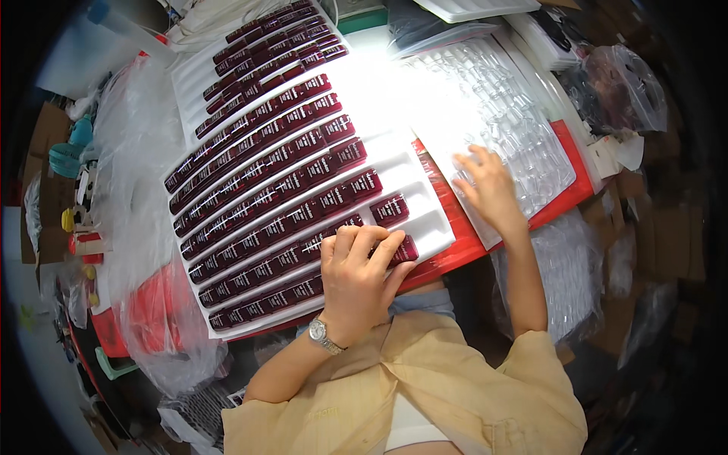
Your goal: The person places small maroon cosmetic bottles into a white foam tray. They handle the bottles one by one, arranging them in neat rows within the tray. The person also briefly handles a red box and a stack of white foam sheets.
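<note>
Rows of small dark red rectangular containers (303, 189) with pale print lie in a white tray (430, 216) that stretches away to the far left. My left hand (356, 265), with a metal watch at its wrist, bends over the nearest row. Its fingers and thumb close around a dark red container (407, 249) at the row's right end, partly covering it. To the right, my right hand (487, 186) hovers with fingers apart by the near left edge of a tray of clear plastic pieces (523, 140). Nothing shows in that hand. Strong glare washes out the surface between the trays.
A red covering (570, 148) lies under the trays. Crumpled clear plastic sheeting (140, 189) hangs along the left side. A bag of clear pieces (557, 273) sits below the right edge. White trays (478, 6) stand at the back, cardboard boxes (667, 220) at far right.
</note>
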Motion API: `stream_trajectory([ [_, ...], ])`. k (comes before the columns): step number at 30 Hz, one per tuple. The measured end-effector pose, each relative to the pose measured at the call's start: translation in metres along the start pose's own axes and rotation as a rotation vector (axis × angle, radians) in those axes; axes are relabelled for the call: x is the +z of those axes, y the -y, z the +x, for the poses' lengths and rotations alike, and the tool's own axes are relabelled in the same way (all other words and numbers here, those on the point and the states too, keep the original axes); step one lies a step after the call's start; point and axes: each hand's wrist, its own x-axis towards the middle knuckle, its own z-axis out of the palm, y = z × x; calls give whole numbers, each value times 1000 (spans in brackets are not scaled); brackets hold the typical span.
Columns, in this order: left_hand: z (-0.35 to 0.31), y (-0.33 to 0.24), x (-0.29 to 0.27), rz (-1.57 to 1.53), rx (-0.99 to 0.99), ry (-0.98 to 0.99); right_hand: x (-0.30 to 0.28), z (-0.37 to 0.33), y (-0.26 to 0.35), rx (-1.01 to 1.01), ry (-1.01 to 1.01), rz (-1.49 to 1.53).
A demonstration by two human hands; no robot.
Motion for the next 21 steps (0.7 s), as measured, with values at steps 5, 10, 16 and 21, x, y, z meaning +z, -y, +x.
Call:
stream_trajectory([
  [5,2,0,5,-10,-13,-2,13,22,-1,-23,-70,73],
  [10,2,-2,-3,-119,-42,-39,34,51,-10,-137,-56,142],
  [16,-5,6,-5,-397,-45,-103,-71,-3,66,200,274,1244],
  [21,-5,-6,4,-439,10,-99,-59,-27,104,-354,8,549],
])
